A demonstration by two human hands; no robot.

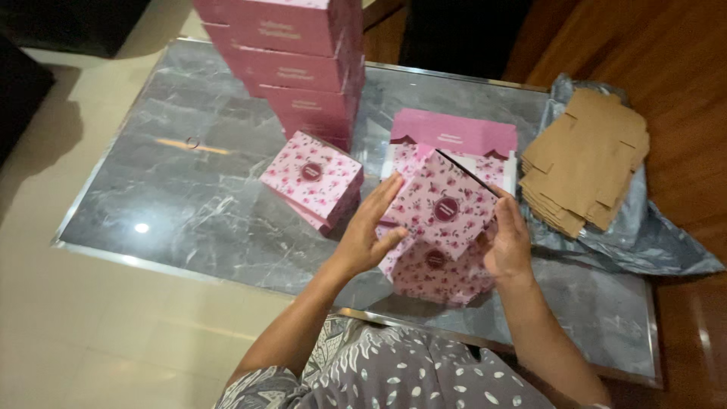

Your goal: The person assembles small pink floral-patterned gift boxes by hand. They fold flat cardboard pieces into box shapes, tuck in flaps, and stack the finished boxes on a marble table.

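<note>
A pink floral cardboard box [447, 204] with a dark round label is held tilted above the grey marble table [189, 197]. My left hand [371, 235] presses its left side and my right hand [507, 242] grips its right side. Under it lies another floral box piece [432, 273]. Behind it an open box with a plain pink flap [454, 132] rests on the table. A folded floral box [312, 178] sits just left of my left hand.
A tall stack of pink boxes [299, 60] stands at the table's back. Flat brown cardboard blanks [587, 163] lie on a grey plastic bag [651, 235] at the right. Tiled floor [91, 341] is on the left, wooden floor [681, 53] on the right.
</note>
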